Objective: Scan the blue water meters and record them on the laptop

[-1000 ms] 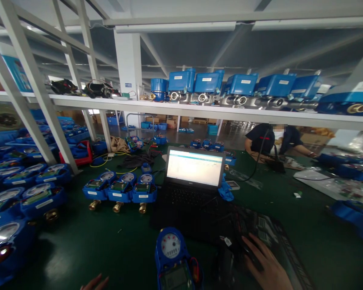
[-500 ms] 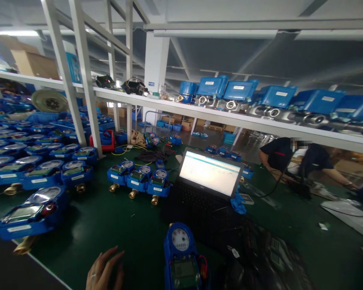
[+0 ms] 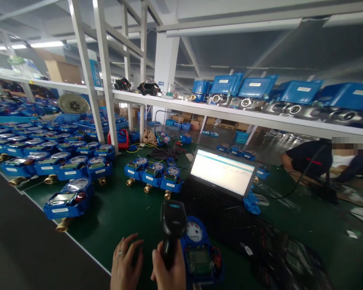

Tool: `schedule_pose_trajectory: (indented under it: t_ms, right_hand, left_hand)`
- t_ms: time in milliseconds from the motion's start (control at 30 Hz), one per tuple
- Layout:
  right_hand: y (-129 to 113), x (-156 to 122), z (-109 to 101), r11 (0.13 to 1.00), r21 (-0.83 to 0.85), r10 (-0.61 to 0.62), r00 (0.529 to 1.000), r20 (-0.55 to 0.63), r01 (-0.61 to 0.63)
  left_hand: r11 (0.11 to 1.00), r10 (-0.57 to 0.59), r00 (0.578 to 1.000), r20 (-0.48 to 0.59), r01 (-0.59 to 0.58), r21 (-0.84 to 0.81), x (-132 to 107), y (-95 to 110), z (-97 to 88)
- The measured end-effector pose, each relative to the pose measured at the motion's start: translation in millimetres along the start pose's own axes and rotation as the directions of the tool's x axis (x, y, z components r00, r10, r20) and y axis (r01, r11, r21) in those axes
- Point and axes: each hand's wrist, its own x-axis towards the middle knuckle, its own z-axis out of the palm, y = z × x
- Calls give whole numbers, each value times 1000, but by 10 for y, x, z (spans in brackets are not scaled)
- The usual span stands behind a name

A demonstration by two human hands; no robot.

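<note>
My right hand is closed round the handle of a black handheld scanner, held upright just left of a blue water meter with a white dial and a small screen. My left hand, a ring on one finger, rests beside it on the green mat with fingers spread and nothing in it. An open laptop with a lit white screen stands just behind the meter.
Three blue meters stand in a row left of the laptop, and several more fill the left. A white shelf carries blue boxed valves. Another person sits at the far right. A dark printed sheet lies at right.
The view has swung to the left. My right hand left the dark sheet at right and now grips the scanner beside the meter. My left hand has come further into view.
</note>
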Motion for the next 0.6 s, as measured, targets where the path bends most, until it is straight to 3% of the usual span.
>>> schedule_pose_trajectory:
  t_ms: [67, 167, 400, 600]
  right_hand:
    - [-35, 228, 318, 982, 185, 64, 994, -88, -47]
    - [-10, 497, 541, 961, 269, 106, 980, -166, -58]
    - [157, 624, 492, 975, 219, 87, 974, -210, -40]
    - [88, 617, 445, 979, 201, 68, 974, -218, -23]
  left_hand:
    - [1000, 25, 1000, 9, -25, 2, -7, -28, 8]
    - [997, 60, 997, 42, -62, 48, -31, -87, 29]
    - [987, 108, 989, 100, -119, 113, -102, -175, 86]
    - [999, 43, 994, 100, -45, 18, -68, -185, 55]
